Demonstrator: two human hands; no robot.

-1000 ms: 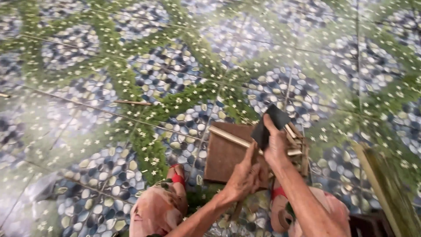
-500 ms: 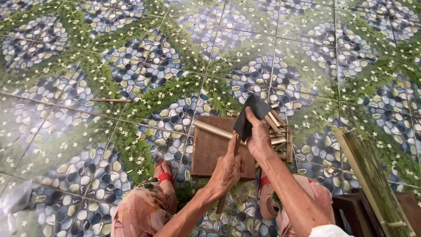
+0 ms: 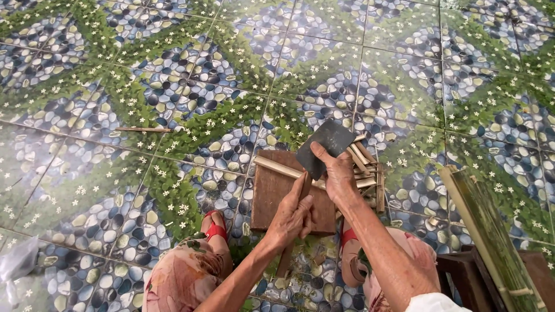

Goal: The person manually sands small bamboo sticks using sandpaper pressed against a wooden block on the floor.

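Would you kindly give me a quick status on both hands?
Left hand shut on bamboo stick, upright on wooden board. Right hand shut on dark blade. Cut strips piled beside board.

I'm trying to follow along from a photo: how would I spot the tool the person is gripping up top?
Start at the brown wooden board lying on the pebble-patterned floor tiles. Just above its far edge, the right hand grips a dark blade. It is flat, broad and dark grey, unlike the pale thin bamboo sticks piled beside it.
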